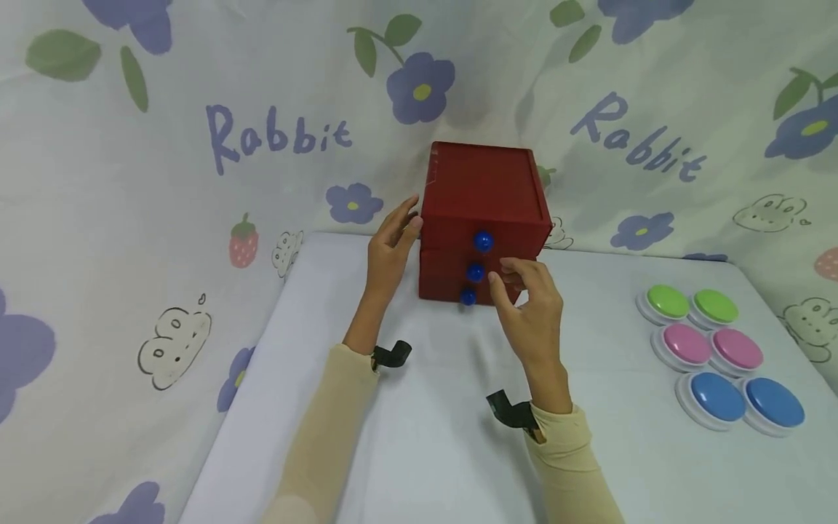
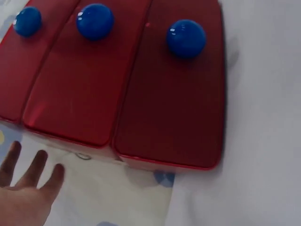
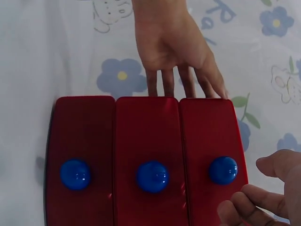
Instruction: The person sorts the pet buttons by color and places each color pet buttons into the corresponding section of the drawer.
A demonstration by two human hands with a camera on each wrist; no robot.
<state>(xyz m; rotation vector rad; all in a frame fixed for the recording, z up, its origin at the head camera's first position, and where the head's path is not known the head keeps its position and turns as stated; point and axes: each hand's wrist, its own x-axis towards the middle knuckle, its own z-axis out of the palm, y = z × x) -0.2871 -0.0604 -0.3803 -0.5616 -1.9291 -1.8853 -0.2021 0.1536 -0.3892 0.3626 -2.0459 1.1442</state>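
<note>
A red box with three stacked drawers stands at the back of the table, a round blue knob on each drawer front. The top knob, middle knob and bottom knob run down the front. My left hand is at the box's left side, fingers extended, fingertips right at its edge in the right wrist view. In front of the drawers, toward the right, my right hand has loosely bent fingers and a thumb set apart, holding nothing. All three drawer fronts sit side by side in the right wrist view.
On the right of the white table stand paired round buttons: green, pink and blue, all on white bases. A patterned cloth hangs right behind the box. Black wrist mounts stick out from both wrists.
</note>
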